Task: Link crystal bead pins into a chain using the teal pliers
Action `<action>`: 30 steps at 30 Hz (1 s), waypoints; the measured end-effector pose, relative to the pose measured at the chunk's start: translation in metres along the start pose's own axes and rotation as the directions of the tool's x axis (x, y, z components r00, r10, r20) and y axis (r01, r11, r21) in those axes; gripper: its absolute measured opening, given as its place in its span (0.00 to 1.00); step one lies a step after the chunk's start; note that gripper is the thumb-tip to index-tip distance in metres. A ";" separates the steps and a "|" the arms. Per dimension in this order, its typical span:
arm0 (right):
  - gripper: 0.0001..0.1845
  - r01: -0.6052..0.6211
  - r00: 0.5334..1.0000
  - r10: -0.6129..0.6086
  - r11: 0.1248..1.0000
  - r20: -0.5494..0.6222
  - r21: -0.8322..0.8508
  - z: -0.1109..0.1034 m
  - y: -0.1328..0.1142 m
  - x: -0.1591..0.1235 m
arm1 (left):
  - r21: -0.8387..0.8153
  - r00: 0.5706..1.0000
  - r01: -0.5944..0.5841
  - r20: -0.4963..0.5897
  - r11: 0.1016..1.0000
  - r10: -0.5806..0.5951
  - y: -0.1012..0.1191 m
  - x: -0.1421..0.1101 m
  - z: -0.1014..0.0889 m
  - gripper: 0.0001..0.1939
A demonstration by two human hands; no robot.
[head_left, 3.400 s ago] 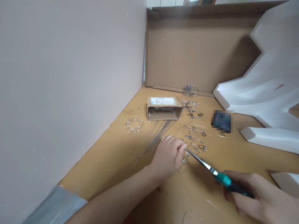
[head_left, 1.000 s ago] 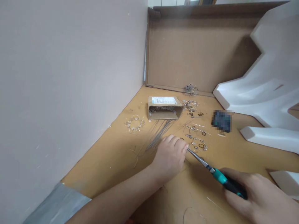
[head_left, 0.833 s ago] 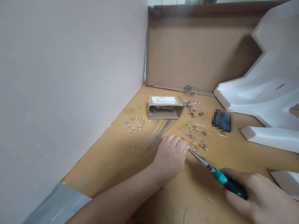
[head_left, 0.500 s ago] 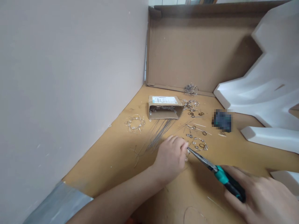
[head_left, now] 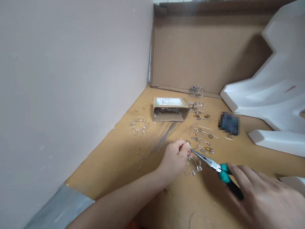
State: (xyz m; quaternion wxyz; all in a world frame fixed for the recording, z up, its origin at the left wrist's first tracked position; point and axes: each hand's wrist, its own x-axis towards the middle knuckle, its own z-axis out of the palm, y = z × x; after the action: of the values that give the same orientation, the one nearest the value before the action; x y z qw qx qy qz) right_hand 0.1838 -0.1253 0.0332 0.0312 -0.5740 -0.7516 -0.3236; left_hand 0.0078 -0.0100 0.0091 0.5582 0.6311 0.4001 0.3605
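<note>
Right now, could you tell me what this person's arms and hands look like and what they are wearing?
Both hands are bare: no gloves, rings or watch show. The left hand leads back along a bare forearm to a short grey sleeve. Only the right hand itself is in frame, so its sleeve cannot be seen.

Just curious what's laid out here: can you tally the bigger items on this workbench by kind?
Pliers: 1
Small cardboard box: 1
White foam blocks: at least 2
Finished bead-and-wire ring: 1
Wire bundle: 1
Total: at least 6; the loose rings and beads are too small to count.
</note>
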 end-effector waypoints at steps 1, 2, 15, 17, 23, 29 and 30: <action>0.14 0.009 1.000 -0.009 1.000 -0.001 -0.006 0.000 0.002 -0.001 | 0.004 1.000 -0.003 0.009 1.000 0.003 0.000 0.000 -0.001 0.15; 0.14 0.020 1.000 -0.020 1.000 -0.003 -0.013 0.001 0.003 -0.002 | 0.011 1.000 -0.005 0.020 1.000 0.005 0.000 0.000 -0.001 0.15; 0.11 -0.039 0.996 0.031 0.995 0.086 0.094 -0.007 -0.001 0.003 | 0.423 0.951 -0.272 -0.015 0.864 0.307 -0.004 -0.006 -0.002 0.13; 0.11 -0.022 0.997 0.016 0.997 0.077 0.069 -0.007 0.000 0.001 | 0.439 0.949 -0.274 -0.018 0.856 0.313 -0.003 -0.005 -0.002 0.13; 0.14 -0.094 0.994 0.095 0.995 0.059 -0.011 -0.010 -0.004 0.000 | 0.231 0.980 -0.188 -0.019 0.955 0.197 -0.006 -0.003 -0.002 0.14; 0.12 -0.082 0.995 0.083 0.996 0.046 -0.019 -0.014 -0.006 0.008 | 0.127 0.993 -0.121 -0.001 0.985 0.122 -0.010 0.000 -0.002 0.15; 0.12 -0.078 0.996 0.078 0.997 0.036 -0.019 -0.014 -0.005 0.008 | 0.138 0.992 -0.121 0.001 0.983 0.123 -0.009 0.000 -0.002 0.15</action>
State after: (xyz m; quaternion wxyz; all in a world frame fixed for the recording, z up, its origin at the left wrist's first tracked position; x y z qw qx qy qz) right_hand 0.1719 -0.1262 0.0449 0.0249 -0.6090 -0.7262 -0.3181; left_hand 0.0051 -0.0087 -0.0001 0.4886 0.6902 0.3868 0.3679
